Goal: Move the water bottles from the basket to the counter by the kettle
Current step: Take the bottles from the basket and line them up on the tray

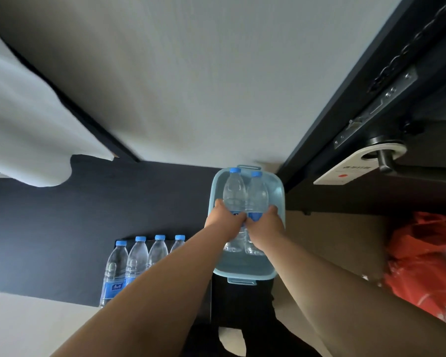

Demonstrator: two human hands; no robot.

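Your L hand (223,220) wraps left water bottle (233,189), R hand (264,222) wraps right water bottle (256,194). Both bottles inside light-blue basket (278,191), caps at far rim. Four-bottle row (139,258) stands left of basket; orange bag (422,253) right, well apart.

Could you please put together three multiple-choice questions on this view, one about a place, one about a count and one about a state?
1. Where are the two water bottles under the hands?
A. in the light-blue basket
B. on a chair
C. in a sink

2. How many stand in the row of bottles left of the arms?
A. two
B. four
C. six

3. What are the hands doing?
A. hanging free
B. holding the basket's handles
C. each gripping a bottle

Answers:
1 A, both sit within the basket's rim.
2 B, four blue caps show there.
3 C, the left hand and the right hand each curl round a bottle.
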